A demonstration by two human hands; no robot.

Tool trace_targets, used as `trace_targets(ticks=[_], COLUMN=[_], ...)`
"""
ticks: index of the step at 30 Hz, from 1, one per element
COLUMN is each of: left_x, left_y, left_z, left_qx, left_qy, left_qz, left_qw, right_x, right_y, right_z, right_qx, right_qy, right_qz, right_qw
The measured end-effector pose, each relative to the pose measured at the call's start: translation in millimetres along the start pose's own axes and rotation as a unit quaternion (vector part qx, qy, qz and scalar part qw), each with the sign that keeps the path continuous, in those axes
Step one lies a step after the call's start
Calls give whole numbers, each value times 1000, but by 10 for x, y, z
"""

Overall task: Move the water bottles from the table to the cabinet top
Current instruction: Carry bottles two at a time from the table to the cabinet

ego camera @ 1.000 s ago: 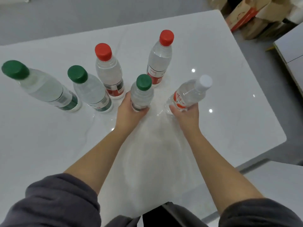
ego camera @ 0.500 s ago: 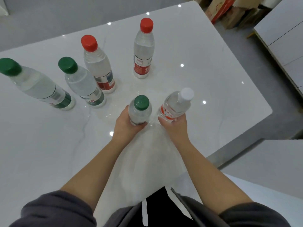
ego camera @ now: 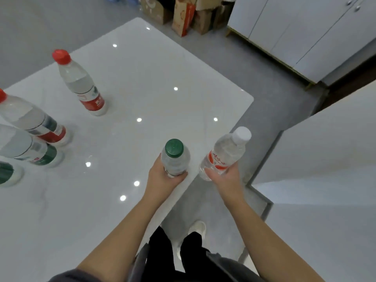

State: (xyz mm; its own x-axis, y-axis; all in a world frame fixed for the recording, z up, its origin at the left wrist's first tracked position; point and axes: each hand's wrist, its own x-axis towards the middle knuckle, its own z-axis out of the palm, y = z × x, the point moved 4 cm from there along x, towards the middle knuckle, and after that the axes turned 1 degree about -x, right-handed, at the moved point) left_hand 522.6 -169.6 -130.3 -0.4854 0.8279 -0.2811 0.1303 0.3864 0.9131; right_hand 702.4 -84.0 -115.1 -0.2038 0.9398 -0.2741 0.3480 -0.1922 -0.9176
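Note:
My left hand (ego camera: 162,180) grips a small green-capped bottle (ego camera: 175,157) held upright above the right edge of the white table (ego camera: 142,78). My right hand (ego camera: 225,178) holds a white-capped bottle with a red label (ego camera: 225,153), tilted to the right, past the table edge and over the floor. On the table stand a red-capped bottle (ego camera: 81,84) at the back, another red-capped bottle (ego camera: 30,119) at the left edge, a green-labelled bottle (ego camera: 28,149) in front of it and part of one more green bottle (ego camera: 8,174).
A white cabinet top (ego camera: 335,139) lies to the right, close beyond my right hand. White cupboards (ego camera: 305,31) stand at the back right, with cardboard boxes (ego camera: 183,15) on the floor beside them. Grey floor (ego camera: 274,94) separates table and cabinets.
Both hands have lifted their bottles off the table and carried them right, to and past the table's edge. The view has turned right, bringing the cabinets in.

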Motion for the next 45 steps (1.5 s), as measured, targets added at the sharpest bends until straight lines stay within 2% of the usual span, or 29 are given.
trace_targets(ticks=[8, 15, 20, 27, 38, 45], left_x=[-266, -420, -436, -421, -268, -303], left_y=[748, 1505, 2242, 3150, 4409, 4962], left_z=[1432, 2040, 2173, 2182, 1863, 1683], left_qx=[-24, -37, -62, -100, -110, -105], left_qy=[-91, -135, -179, -233, -219, -235], left_qz=[65, 130, 191, 273, 352, 359], left_qw=[993, 981, 963, 928, 903, 897], right_x=[-221, -400, -457, -438, -493, -622], right_y=[140, -49, -398, -1201, -2451, -3016], right_z=[-1623, -2431, -2671, -3110, -3468, -3596], right_qx=[19, 60, 120, 127, 151, 142], right_qy=[122, 203, 243, 288, 324, 341], right_qz=[0, -37, -85, -167, -270, -308], right_qw=[992, 977, 959, 935, 894, 877])
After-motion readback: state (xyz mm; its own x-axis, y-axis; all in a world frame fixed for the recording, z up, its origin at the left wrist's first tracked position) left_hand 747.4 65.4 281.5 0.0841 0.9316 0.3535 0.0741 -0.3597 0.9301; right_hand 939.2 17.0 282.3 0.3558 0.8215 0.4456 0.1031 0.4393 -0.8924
